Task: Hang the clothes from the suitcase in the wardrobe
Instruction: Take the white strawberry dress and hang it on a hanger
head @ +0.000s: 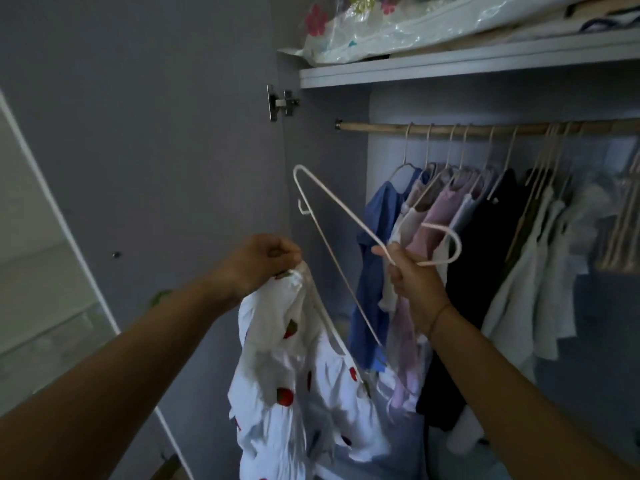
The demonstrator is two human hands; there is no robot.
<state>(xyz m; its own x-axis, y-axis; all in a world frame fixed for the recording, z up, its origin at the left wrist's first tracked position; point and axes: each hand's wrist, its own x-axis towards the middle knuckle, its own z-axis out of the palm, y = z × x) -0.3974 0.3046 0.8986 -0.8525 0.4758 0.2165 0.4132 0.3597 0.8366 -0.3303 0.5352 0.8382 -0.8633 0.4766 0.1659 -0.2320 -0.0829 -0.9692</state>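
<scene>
Left hand [266, 261] grips a strawberry dress [304, 386], right hand [412, 278] holds its hanger [332, 258]; many clothes [485, 237] already hang on the rail [381, 127], dress not yet

The garment [294, 393] you hold is white, printed all over with red strawberries, and your hanger [332, 216] is a pale pinkish white. On the tan wooden rail [381, 127] you have a blue top [374, 244], a pink one [440, 216], a black one [485, 254] and white ones [540, 271]. The wardrobe door [156, 133] is greyish lilac, and the clear bag [346, 29] on the shelf shows pink flowers.
</scene>
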